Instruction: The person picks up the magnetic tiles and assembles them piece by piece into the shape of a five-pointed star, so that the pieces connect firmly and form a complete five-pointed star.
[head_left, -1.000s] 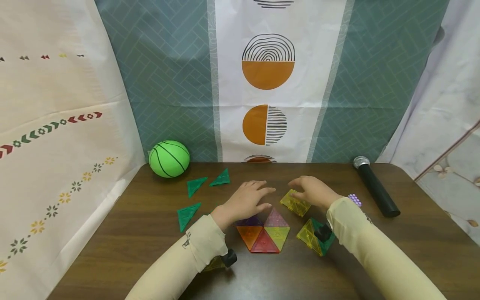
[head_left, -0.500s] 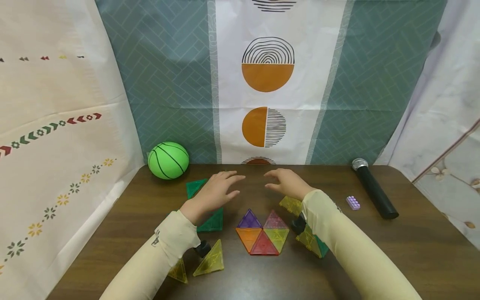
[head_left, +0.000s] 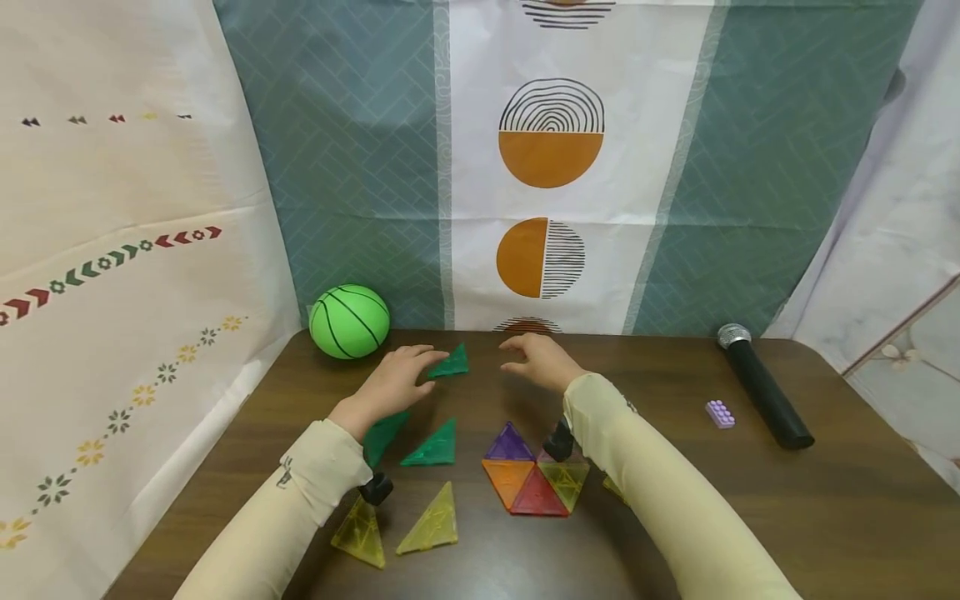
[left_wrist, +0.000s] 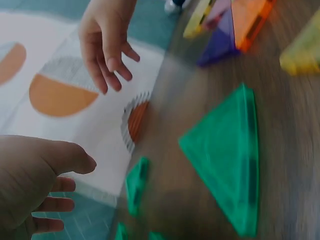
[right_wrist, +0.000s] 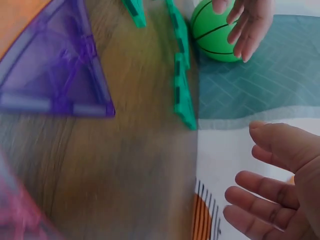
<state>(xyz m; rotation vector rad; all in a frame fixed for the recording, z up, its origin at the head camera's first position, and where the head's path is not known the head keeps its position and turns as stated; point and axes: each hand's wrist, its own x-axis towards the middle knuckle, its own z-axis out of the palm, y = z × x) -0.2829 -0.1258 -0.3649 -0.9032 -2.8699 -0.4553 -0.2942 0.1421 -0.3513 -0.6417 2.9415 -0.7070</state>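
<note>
My left hand point(head_left: 393, 383) hovers with relaxed fingers over the table's left side, holding nothing. Near its fingertips lies a green triangular magnetic tile point(head_left: 452, 362); two more green tiles point(head_left: 435, 447) lie closer, one partly behind the wrist. My right hand point(head_left: 543, 362) is held in the air beyond a partial hexagon of triangular tiles, its fingers apart and nothing between them. That group has a purple tile point(head_left: 510, 443), an orange tile point(head_left: 507, 482), a red tile point(head_left: 538, 497), a yellow-green tile point(head_left: 566, 481) and a pink one mostly hidden by the wrist camera.
Two yellow triangular tiles point(head_left: 433, 525) lie at the front left. Another yellow tile point(head_left: 613, 487) shows under the right sleeve. A green ball point(head_left: 349, 322) sits at the back left. To the right are a purple toy brick point(head_left: 721, 414) and a black microphone point(head_left: 767, 392).
Both hands have moved left, the left from above the purple tile and the right from above the right-hand yellow tiles. The tiles stay where they lay.
</note>
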